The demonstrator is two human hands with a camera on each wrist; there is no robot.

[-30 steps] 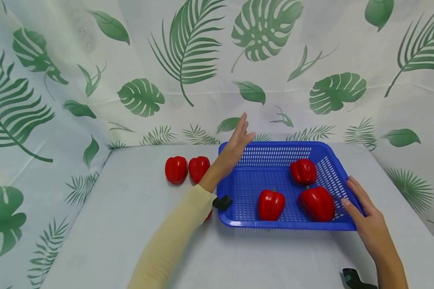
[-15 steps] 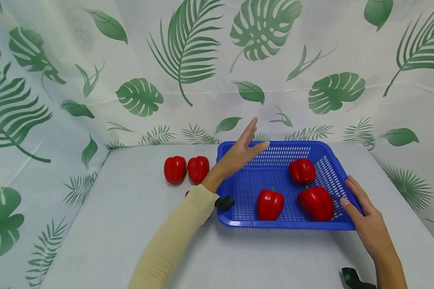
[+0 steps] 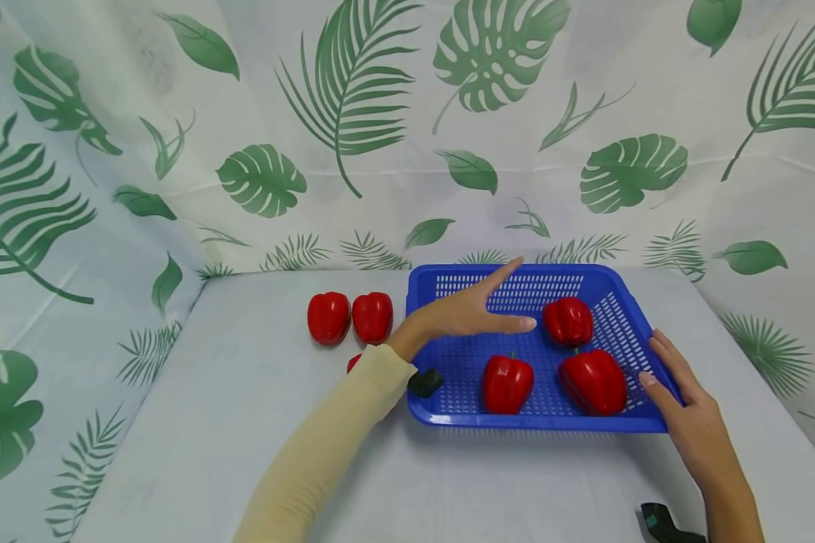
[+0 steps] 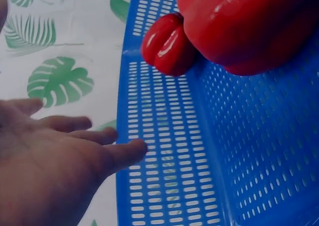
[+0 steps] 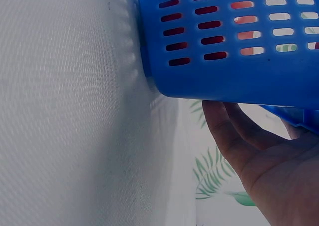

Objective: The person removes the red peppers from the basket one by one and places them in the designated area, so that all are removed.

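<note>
A blue plastic basket (image 3: 516, 421) with slotted walls holds three red bell peppers: one near the front (image 3: 508, 386), a large one at the front right (image 3: 592, 385) and another at the back right (image 3: 569, 321). My left hand (image 3: 472, 311) hovers over the basket's left half, fingers extended and thumb spread, holding nothing. In the left wrist view its fingers point toward the slotted wall (image 4: 164, 151). My right hand (image 3: 699, 422) grips the basket's right side, thumb over the rim; the right wrist view shows fingers (image 5: 232, 136) against the outside.
Left of the basket, two red bell peppers (image 3: 329, 319) (image 3: 373, 318) stand side by side on the white table (image 3: 210, 422). Another red pepper (image 3: 354, 363) is mostly hidden behind my left sleeve (image 3: 326, 437). A leaf-print curtain (image 3: 380, 211) hangs behind the table.
My left hand has swung right and downward, from above the basket's back left rim to over its inside, with the thumb spreading wider. The right hand and peppers stay put.
</note>
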